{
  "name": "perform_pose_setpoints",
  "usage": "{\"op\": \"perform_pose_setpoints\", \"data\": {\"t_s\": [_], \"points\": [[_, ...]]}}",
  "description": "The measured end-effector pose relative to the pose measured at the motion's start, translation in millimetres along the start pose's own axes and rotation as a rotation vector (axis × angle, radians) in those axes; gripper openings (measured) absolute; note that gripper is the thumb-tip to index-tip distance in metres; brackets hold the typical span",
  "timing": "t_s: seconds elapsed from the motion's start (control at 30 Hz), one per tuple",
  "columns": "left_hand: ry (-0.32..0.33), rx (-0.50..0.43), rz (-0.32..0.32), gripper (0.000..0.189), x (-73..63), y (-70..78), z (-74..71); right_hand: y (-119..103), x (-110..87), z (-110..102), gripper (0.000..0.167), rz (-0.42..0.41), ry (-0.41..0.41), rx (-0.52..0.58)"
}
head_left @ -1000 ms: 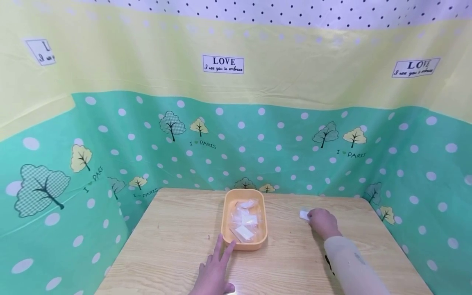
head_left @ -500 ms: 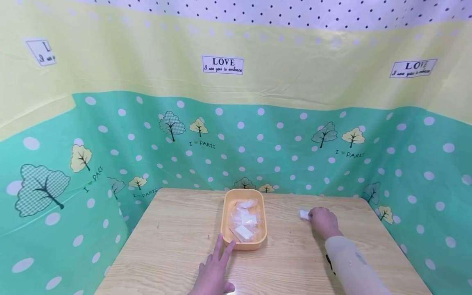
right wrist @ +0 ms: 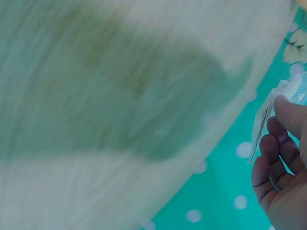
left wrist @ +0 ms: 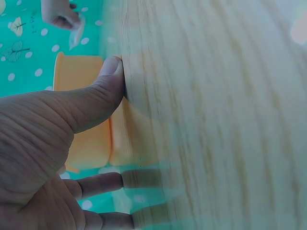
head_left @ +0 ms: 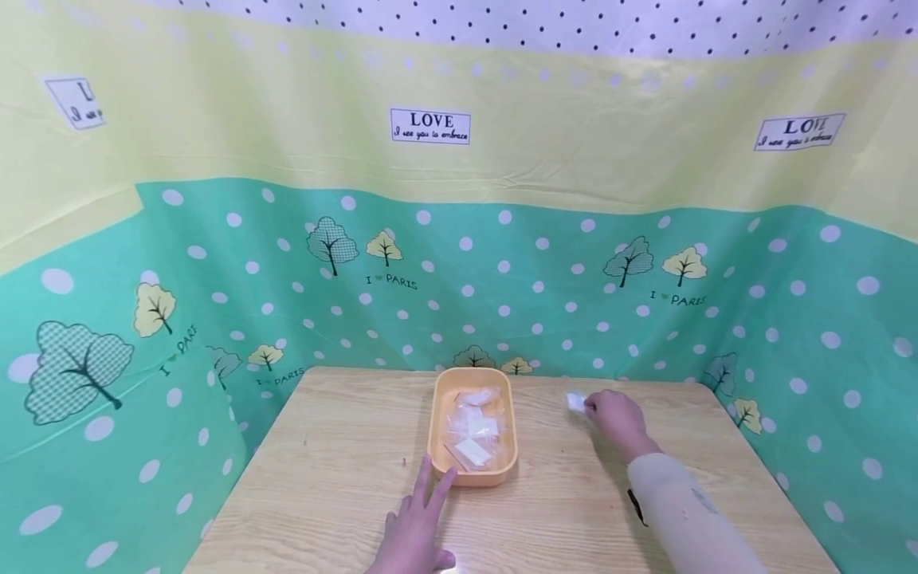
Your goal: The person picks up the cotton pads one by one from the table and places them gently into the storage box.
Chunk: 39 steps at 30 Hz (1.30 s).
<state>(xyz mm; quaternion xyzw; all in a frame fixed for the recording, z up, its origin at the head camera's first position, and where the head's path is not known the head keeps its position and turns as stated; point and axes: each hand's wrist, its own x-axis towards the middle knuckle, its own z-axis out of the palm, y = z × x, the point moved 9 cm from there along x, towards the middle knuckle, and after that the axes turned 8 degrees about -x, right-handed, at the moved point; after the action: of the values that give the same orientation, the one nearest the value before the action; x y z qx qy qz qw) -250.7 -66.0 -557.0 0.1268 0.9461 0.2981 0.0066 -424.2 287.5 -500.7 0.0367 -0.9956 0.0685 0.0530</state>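
Wooden table [head_left: 344,478], polka-dot backdrop all round. Right hand [head_left: 613,416] pinches a small clear packet [head_left: 576,402] mid-carry, probably heading for the orange tray [head_left: 437,414]. Left hand [head_left: 414,530], fingers spread flat, touches its corner.

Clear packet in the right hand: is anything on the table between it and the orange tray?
Nothing visible. The right hand pinches the clear packet to the right of the orange tray, with only bare table between them. The left hand rests at the tray's near corner, off that line.

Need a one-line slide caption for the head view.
Right hand pinches a small clear bag beside the orange tray; left hand rests on the wooden table.
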Motion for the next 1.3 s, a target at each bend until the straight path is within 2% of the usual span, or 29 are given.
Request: {"op": "perform_pose_setpoints", "data": {"t_s": [0.23, 0.5, 0.67, 0.9, 0.97, 1.07, 1.17, 1.3], "points": [[0.001, -0.002, 0.001, 0.135, 0.1, -0.2, 1.1, -53, 3.6, -17, 0.018, -0.127, 0.082, 0.001], [0.004, -0.015, -0.009, 0.134, -0.7, 0.1, -1.5, -139, -9.6, -39, 0.014, -0.325, 0.188, 0.011], [0.007, -0.015, -0.006, 0.135, -0.5, -0.8, -0.5, -189, -25.9, -33, 0.016, -0.457, 0.183, 0.001], [0.018, -0.001, 0.009, 0.134, -0.1, -0.8, 1.1, -239, -51.6, -17, 0.014, -0.670, 0.227, -0.149], [0.018, -0.001, 0.009, 0.135, 0.2, -0.9, 1.3, -247, -56.2, -11, 0.016, -0.699, 0.209, -0.182], [0.014, -0.004, 0.003, 0.137, 0.4, -1.4, 2.0, -254, -61.7, -1, 0.025, -0.732, 0.127, -0.196], [0.015, 0.001, 0.004, 0.138, 0.2, -0.9, 1.5, -257, -63.8, 9, 0.031, -0.717, 0.010, -0.180], [0.022, -0.001, 0.012, 0.135, 0.0, 0.3, -0.6, -257, -62.7, 22, 0.025, -0.669, -0.104, -0.184]]}}
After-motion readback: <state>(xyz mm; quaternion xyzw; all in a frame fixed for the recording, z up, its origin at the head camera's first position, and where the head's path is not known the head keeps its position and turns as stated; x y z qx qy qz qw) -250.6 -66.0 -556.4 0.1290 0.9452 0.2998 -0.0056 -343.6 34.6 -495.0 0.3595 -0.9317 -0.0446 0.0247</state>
